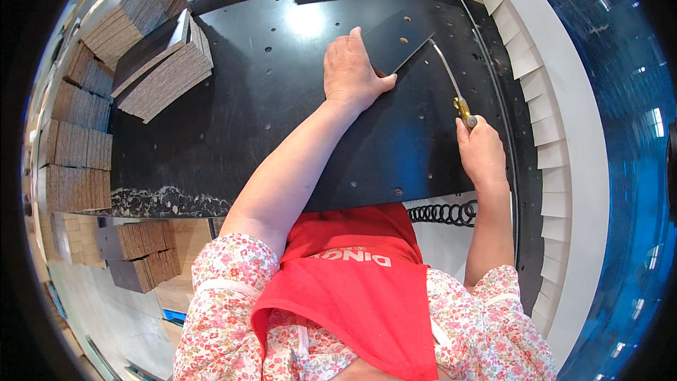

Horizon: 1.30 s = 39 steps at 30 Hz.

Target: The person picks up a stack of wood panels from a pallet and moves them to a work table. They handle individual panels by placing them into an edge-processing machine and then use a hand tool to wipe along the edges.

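Note:
My left hand [352,74] is over the middle of the black worktop, closed at the near edge of a thin-edged dark panel [395,39]. The panel's colour blends into the worktop, so its full outline is hard to make out. Part of its edge runs from my left thumb up toward the right. My right hand [484,152] is wrapped round an air blow gun [462,107] with a brass-coloured valve body and a long, thin, bent metal tube. The tip of that tube points at the panel's right corner, close to it.
The black worktop [282,120] has small holes and a worn front edge. Stacked chipboard blocks [77,127] line its left side, with a tilted dark-faced board stack [169,63] beside them. A black coiled hose [444,213] hangs below. White overlapping flaps [546,120] edge the right.

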Available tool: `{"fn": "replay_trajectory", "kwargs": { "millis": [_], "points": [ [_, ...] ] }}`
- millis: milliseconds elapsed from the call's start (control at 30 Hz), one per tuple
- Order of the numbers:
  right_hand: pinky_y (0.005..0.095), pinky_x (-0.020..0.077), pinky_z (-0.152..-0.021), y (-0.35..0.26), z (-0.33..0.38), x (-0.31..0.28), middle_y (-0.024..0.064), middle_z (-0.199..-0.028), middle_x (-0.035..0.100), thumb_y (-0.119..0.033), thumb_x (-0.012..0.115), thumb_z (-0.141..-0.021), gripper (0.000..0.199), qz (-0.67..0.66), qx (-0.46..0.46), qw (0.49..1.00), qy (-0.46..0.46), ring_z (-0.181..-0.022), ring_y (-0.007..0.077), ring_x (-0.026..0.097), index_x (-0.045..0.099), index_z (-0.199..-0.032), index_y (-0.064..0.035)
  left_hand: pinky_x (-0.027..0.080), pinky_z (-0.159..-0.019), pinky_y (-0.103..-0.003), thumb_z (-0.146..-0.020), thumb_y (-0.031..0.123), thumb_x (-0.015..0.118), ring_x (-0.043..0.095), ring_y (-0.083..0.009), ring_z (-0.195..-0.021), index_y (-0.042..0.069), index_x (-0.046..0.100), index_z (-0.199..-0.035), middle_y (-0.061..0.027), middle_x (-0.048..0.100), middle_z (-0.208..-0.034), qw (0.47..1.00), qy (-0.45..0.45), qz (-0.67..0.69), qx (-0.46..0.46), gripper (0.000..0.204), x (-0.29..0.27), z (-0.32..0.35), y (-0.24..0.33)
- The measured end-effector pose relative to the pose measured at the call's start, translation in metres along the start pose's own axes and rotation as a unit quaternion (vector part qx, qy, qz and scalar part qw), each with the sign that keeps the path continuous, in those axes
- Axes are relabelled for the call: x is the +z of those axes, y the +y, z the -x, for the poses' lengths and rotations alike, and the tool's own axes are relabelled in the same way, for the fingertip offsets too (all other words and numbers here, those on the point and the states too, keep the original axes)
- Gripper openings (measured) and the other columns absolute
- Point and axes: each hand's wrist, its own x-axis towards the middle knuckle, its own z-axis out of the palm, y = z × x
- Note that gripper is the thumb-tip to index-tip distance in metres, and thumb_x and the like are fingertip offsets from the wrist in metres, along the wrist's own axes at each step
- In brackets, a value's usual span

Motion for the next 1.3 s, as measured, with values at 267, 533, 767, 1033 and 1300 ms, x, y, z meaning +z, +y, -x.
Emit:
{"fn": "replay_trajectory", "kwargs": {
  "millis": [267,533,767,1033,1300],
  "points": [
    [0.0538,0.0548,-0.078,-0.028,0.037,-0.008,0.0237,-0.089,0.071,-0.039,0.057,-0.100,0.036,0.016,-0.082,0.990,-0.118,-0.089,0.0449,0.069,0.062,-0.100,-0.0033,0.038,-0.111,-0.043,-0.068,0.039,0.088,0.047,-0.0330,-0.126,-0.001,0.038,-0.143,-0.0181,0.052,-0.129,1.000,0.000,-0.019,-0.003,0.099,0.002,-0.001,-0.004],
    [0.0515,0.0549,-0.081,-0.013,0.008,-0.011,0.0216,-0.094,0.072,-0.037,0.053,-0.102,0.036,0.049,-0.023,0.997,-0.059,-0.093,0.0418,0.069,0.062,-0.098,-0.0028,0.035,-0.113,-0.045,-0.067,0.035,0.089,0.045,-0.0332,-0.128,0.006,0.040,-0.143,-0.0155,0.050,-0.129,0.994,0.075,-0.017,0.081,0.095,0.009,0.003,-0.005],
    [0.0514,0.0549,-0.082,-0.010,-0.007,-0.004,0.0221,-0.096,0.072,-0.038,0.053,-0.102,0.036,0.059,-0.013,0.996,-0.058,-0.094,0.0422,0.069,0.063,-0.100,-0.0030,0.033,-0.114,-0.046,-0.064,0.031,0.090,0.044,-0.0320,-0.128,0.013,0.043,-0.140,-0.0128,0.048,-0.128,0.978,0.127,-0.031,0.160,0.092,0.016,0.003,-0.007],
    [0.0526,0.0528,-0.082,-0.009,0.032,-0.023,0.0241,-0.093,0.070,-0.037,0.058,-0.100,0.034,-0.007,-0.066,0.981,-0.182,-0.093,0.0452,0.067,0.063,-0.100,-0.0032,0.036,-0.111,-0.045,-0.066,0.037,0.091,0.048,-0.0329,-0.126,0.005,0.041,-0.141,-0.0157,0.051,-0.128,0.994,0.075,-0.004,0.083,0.095,0.011,0.000,-0.010],
    [0.0504,0.0532,-0.077,0.032,0.036,-0.023,0.0243,-0.090,0.070,-0.035,0.059,-0.100,0.035,0.018,0.003,0.993,-0.116,-0.089,0.0439,0.068,0.063,-0.097,-0.0003,0.039,-0.110,-0.046,-0.066,0.042,0.091,0.052,-0.0335,-0.122,0.001,0.043,-0.141,-0.0173,0.056,-0.125,0.999,0.027,0.005,0.029,0.098,0.008,-0.002,-0.009]
  ]
}}
